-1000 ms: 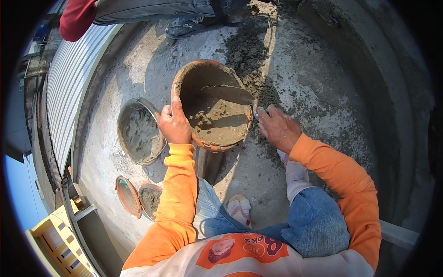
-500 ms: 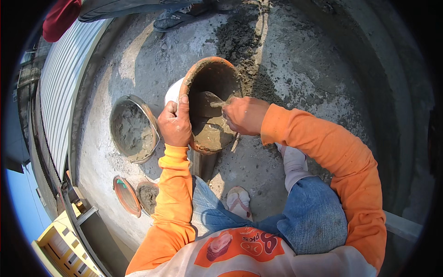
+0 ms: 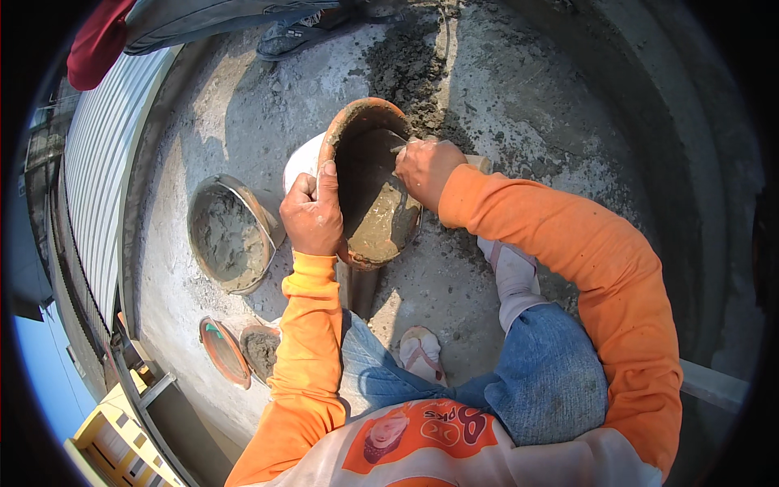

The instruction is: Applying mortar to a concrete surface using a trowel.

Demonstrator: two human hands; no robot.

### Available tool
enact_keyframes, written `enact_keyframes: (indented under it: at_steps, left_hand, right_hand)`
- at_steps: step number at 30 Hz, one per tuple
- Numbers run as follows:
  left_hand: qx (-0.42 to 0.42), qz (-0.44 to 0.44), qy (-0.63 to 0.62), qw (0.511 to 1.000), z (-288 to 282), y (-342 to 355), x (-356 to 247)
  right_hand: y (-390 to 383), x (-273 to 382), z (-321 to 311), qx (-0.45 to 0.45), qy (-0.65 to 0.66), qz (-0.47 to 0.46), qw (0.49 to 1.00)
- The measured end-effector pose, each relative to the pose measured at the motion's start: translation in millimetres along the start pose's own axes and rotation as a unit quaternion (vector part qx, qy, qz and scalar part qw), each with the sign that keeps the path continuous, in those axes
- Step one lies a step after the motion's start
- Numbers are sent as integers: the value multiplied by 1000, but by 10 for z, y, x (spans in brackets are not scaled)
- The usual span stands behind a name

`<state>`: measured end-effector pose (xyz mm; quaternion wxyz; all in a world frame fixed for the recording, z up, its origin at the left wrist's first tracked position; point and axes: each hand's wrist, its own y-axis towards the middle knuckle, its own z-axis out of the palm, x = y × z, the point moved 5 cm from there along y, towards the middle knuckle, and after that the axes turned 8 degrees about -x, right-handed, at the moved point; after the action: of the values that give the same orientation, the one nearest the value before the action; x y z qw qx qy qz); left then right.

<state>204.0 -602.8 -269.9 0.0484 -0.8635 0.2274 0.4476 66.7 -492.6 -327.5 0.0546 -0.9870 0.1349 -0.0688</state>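
Observation:
A mortar-caked bucket with an orange rim and white outer side tilts toward me in front of my legs. My left hand grips its left rim, thumb on the edge and fingers around the outside. Inside lies wet grey-brown mortar. At the bucket's right side, my right hand is closed on a trowel. The blade is inside the bucket, turned nearly edge-on, and the hand covers most of the handle.
Another bucket of mortar stands to the left. Nearer me are a small orange-rimmed container and a mortar-filled one. Loose mortar lies on the concrete beyond. A person's shoe shows at the top.
My right hand has moved slightly up and turned, swinging the trowel blade from flat across the bucket to its right side. More mortar shows inside. My left hand keeps its hold.

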Motion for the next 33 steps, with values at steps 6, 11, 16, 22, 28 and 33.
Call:
enact_keyframes:
  at_steps: [6, 11, 16, 22, 28, 33]
  left_hand:
    - [19, 15, 3, 1000, -38, 10, 43]
    - [6, -8, -38, 999, -149, 67, 55]
    - [-110, -56, -66, 990, -344, 189, 329]
    - [-84, -135, -133, 978, -521, 215, 485]
    - [-114, -81, -91, 986, -333, 197, 330]
    - [-74, -93, -65, 991, -341, 221, 467]
  right_hand:
    - [51, -14, 684, 136, 192, -132, 963]
    - [-115, 83, 715, 65, 368, -113, 921]
    - [-351, -142, 199, 0, 289, -25, 957]
    - [-795, -823, -386, -23, 184, 113, 976]
    - [-1331, -1180, -1148, -6, 95, 134, 986]
    - [-1424, -1353, -1414, 23, 284, 41, 958]
